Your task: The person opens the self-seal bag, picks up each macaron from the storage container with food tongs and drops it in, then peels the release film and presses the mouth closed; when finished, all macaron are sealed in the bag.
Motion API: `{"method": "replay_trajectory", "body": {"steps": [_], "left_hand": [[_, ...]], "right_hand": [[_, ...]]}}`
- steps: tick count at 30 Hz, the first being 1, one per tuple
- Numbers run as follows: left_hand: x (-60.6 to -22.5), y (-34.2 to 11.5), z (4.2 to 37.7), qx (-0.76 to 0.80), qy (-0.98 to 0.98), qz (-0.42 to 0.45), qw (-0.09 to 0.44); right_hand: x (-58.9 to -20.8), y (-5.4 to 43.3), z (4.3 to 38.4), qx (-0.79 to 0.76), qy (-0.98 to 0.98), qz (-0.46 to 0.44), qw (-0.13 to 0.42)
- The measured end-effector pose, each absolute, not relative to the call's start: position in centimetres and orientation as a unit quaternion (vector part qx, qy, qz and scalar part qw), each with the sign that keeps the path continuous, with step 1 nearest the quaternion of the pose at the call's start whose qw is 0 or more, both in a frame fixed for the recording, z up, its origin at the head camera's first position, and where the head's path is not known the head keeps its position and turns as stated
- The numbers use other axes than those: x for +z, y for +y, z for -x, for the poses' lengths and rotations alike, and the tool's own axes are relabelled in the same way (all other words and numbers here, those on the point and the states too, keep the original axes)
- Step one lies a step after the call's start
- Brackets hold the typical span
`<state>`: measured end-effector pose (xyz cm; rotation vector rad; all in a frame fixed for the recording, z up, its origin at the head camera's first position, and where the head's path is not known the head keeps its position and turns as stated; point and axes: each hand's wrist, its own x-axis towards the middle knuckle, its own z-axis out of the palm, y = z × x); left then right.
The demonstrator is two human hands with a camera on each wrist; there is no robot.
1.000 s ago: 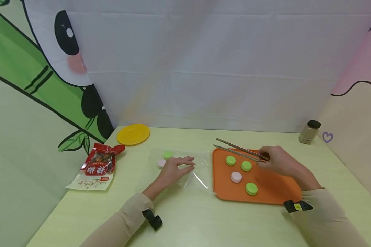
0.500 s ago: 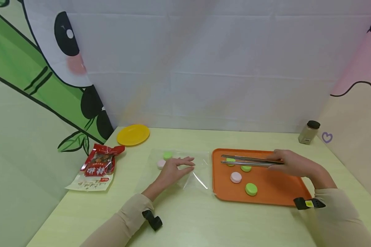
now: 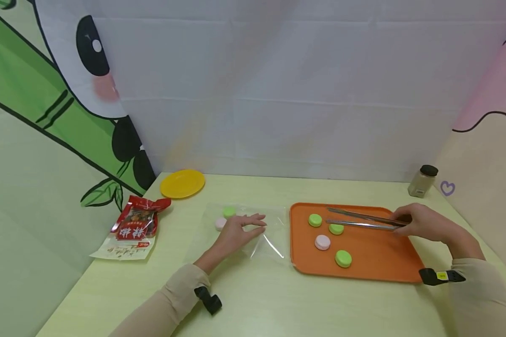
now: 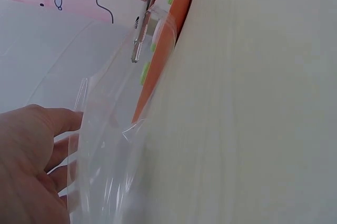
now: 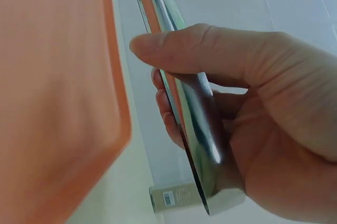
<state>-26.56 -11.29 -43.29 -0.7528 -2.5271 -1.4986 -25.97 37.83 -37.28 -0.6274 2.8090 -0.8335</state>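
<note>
My left hand (image 3: 236, 233) holds the edge of a clear plastic bag (image 4: 108, 155). A green macaron (image 3: 229, 212) and a pink macaron (image 3: 220, 223) show inside the bag. My right hand (image 3: 426, 224) grips metal tongs (image 5: 197, 124) near their bent end. The tongs' arms stand apart above the orange tray (image 3: 375, 262), with nothing between the tips. On that tray lie a pink macaron (image 3: 322, 242) and three green ones: one at the back left (image 3: 315, 220), one partly covered by the lower tong arm (image 3: 336, 229), one nearer the front (image 3: 343, 258).
A yellow plate (image 3: 182, 183) sits at the table's back left. In front of it, a red food packet (image 3: 136, 224) lies along the left edge. A jar with a black lid (image 3: 423, 180) stands at the back right. A printed cloth backdrop (image 3: 278, 93) hangs behind the table.
My right hand has moved rightward with the tongs, whose tips now hover over the tray instead of its back left corner. The left hand and bag have stayed put.
</note>
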Motion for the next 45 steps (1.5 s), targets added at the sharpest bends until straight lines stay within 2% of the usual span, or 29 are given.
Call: {"method": "replay_trajectory", "body": {"steps": [14,28,45], "left_hand": [[-43.2,-11.3,26.5,-0.496,-0.831,0.249,0.045],[-43.4,-11.4,26.8,-0.485,-0.836,0.252,0.051],[-43.4,-11.4,26.6,-0.485,-0.837,0.25,0.043]], "right_hand": [[-38.1,40.6,25.8,-0.29,0.931,0.215,0.061],[-40.2,40.5,26.6,-0.311,0.921,0.229,0.05],[-40.8,39.8,26.5,-0.309,0.921,0.236,0.011]]}}
